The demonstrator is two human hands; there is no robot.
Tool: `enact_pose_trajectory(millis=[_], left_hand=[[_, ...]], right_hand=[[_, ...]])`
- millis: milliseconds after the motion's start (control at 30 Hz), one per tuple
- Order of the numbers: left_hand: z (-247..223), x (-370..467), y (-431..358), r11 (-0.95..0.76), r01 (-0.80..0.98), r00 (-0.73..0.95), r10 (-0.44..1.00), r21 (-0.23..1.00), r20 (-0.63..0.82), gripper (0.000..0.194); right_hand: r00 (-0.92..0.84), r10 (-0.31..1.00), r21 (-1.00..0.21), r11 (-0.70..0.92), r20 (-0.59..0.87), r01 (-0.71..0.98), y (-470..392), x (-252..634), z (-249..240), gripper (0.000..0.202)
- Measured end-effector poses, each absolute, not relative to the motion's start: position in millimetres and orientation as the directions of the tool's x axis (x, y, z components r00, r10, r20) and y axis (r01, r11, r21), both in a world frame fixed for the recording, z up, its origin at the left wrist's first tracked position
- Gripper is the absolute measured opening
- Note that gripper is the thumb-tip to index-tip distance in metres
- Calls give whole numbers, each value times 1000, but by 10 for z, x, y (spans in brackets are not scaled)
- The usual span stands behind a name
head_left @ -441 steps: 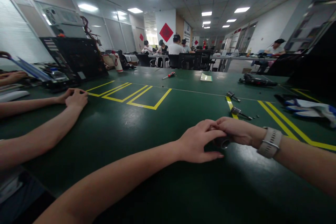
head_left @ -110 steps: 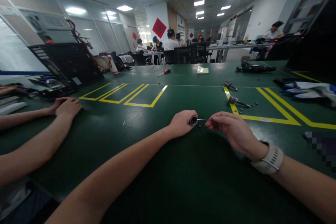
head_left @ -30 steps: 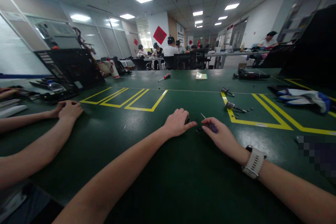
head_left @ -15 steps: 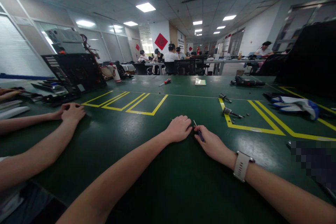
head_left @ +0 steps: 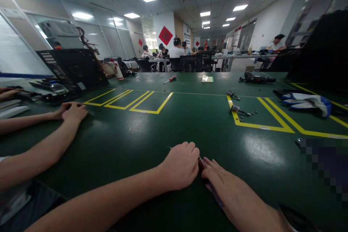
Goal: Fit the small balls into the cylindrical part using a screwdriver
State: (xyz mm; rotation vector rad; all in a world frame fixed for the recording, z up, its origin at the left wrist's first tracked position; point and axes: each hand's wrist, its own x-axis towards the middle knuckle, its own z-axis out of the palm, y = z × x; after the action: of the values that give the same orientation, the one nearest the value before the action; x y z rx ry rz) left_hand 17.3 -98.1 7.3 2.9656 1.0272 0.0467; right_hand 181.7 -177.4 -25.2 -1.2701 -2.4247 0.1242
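Observation:
My left hand (head_left: pixel 181 165) is closed over the green tabletop (head_left: pixel 130 174). A thin pale tip sticks out beyond its far side, but most of what it grips is hidden by the fingers. My right hand (head_left: pixel 231 192) lies close beside it, holding a small screwdriver (head_left: pixel 216 196) with a dark purple and reddish handle. The shaft points up and left, right against the curled fingers of my left hand. Its end is hidden there.
Another person's hands (head_left: pixel 74 111) work at the left, near a black metal case (head_left: pixel 77 67). Yellow tape marks the table. Metal tool bits (head_left: pixel 237 110), a power tool (head_left: pixel 257 78), gloves (head_left: pixel 307 101), a red screwdriver (head_left: pixel 172 79) and a small paper pad (head_left: pixel 207 78) lie farther off.
Both my hands have come lower and closer in view. The screwdriver's shaft now meets my left hand, and my right fingers lie straighter along the handle. The view has tipped slightly.

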Motion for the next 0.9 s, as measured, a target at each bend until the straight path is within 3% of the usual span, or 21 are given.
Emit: enact_pose_trajectory(millis=[233,333,467,600,700,800,900], left_hand=[[97,146,-1409,-893,450,892,448,15,-63,17],[96,157,-1450,-898,432,901,425,90,-86,15],[179,122,-1367,-805,516,855,506,292,-114,18],[352,75,-1241,-696,540,831,530,473,-168,21],[485,97,-1164,-647,497,840,525,578,-133,21],[574,181,-1095,-674,450,843,537,585,-30,15],[585,269,-1033,-728,458,790,597,510,141,22]], right_hand=[[-643,677,-185,726,359,662,-2048,1993,-389,25],[-613,687,-252,720,390,646,-2066,2026,-380,29],[-524,741,-413,670,419,616,-2081,2044,-211,28],[-229,874,-625,469,428,624,-2134,2135,-46,29],[45,959,-821,214,279,530,-2139,2222,-1,20],[111,987,-934,67,113,351,-2102,2272,3,28],[88,995,-949,22,52,313,-2066,2277,18,32]])
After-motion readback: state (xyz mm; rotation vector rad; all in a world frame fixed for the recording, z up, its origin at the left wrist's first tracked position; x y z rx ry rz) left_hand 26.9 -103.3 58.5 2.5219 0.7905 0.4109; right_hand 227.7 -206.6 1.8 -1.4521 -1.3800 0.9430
